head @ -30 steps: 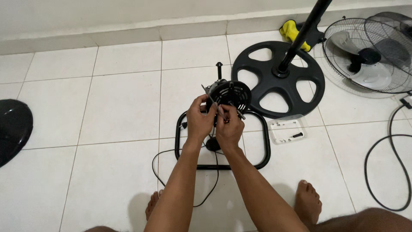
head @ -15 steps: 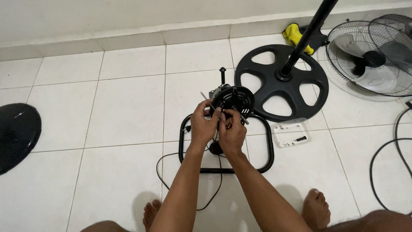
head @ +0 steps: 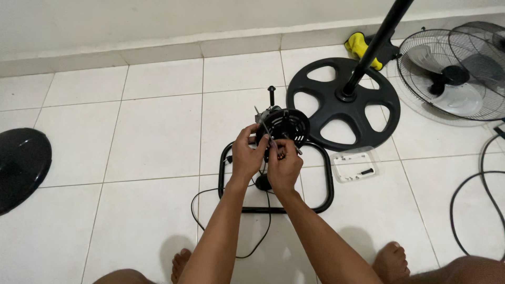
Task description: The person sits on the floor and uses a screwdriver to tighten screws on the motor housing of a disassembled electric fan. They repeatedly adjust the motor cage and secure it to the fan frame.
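Head view, both hands (head: 265, 160) gripping fan motor (head: 281, 129)

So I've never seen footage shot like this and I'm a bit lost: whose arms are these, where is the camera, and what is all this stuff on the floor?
The camera sits on a person's head and looks down, so the arms are the person's own. They sit on a white tiled floor. The left hand and right hand meet at a small black fan motor, pinching thin wires at it. It stands on a black loop-shaped frame. Behind is a round spoked stand base with its pole, a yellow cloth, and a caged fan head. A small white plastic tray lies nearby, and a black disc on the left.
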